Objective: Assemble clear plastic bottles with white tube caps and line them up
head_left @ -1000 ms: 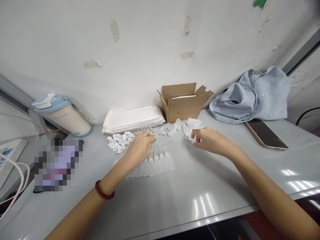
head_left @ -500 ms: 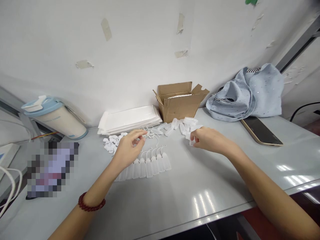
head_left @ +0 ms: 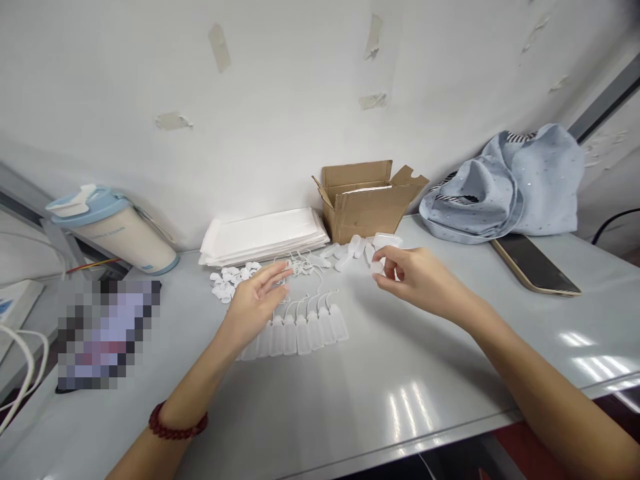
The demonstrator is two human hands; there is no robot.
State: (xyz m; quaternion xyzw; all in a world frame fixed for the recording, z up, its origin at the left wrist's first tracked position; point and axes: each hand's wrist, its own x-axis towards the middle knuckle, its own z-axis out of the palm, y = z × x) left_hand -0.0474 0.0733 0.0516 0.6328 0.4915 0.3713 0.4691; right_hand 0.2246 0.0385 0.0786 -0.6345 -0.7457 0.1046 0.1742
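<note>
Pinching a small translucent plastic piece (head_left: 377, 267): right hand closed on it, left hand open

The right hand (head_left: 413, 277) grips the piece between thumb and fingertips, above the glossy grey tabletop (head_left: 370, 380). The left hand (head_left: 255, 300), a dark red beaded bracelet (head_left: 177, 427) at its wrist, has its thumb and fingers apart. The two hands are well apart from each other.

Between the hands and nearer the viewer, flat translucent plastic sleeves with thin white cords (head_left: 303, 335) lie side by side in a row; the left hand partly covers the row's far left end. Just beyond the left fingertips is a tangle of loose white cord (head_left: 303, 263); left of them, a cluster of small white plastic caps (head_left: 230, 281).

Beyond the right fingertips, loose translucent sleeves (head_left: 345, 253) lie before an open brown cardboard box (head_left: 370, 213). A stack of flat white sheets (head_left: 267, 235) is behind the left hand. Right of and beyond the right hand, a light blue fabric bag (head_left: 545, 180) adjoins a dark-screened phone (head_left: 537, 267). Left of the left hand, a cream bottle with a blue lid (head_left: 127, 233) leans.
</note>
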